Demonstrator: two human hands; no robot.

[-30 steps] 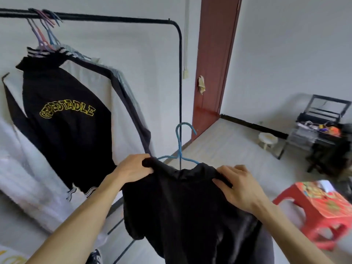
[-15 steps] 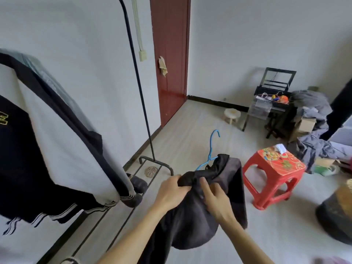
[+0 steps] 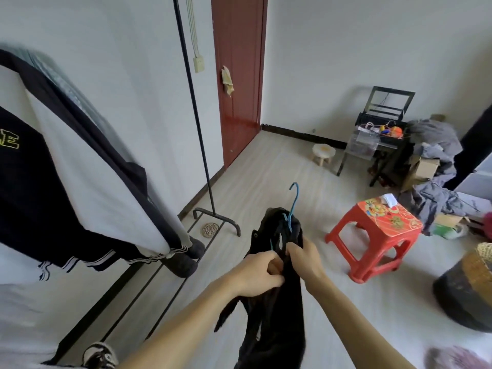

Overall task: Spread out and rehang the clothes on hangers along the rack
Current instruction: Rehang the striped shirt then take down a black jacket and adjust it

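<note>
A black garment hangs bunched and narrow in front of me, with a blue hanger poking up out of its top. My left hand is closed on the cloth and the hanger's lower wire. My right hand grips the garment just to the right of it. The black rack's upright post stands to the left, its foot on the floor. A black-and-white varsity jacket hangs on the rack at the far left; the top rail is out of view.
A red plastic stool stands right of the garment. Dark shoes sit on the rack's base. A red door, a small white stool, a cluttered black table, piled clothes and a dark basket fill the right side.
The view swung right and down, away from the rack's rail. The garment went from spread wide between my hands to gathered narrow, and my hands came together on it.
</note>
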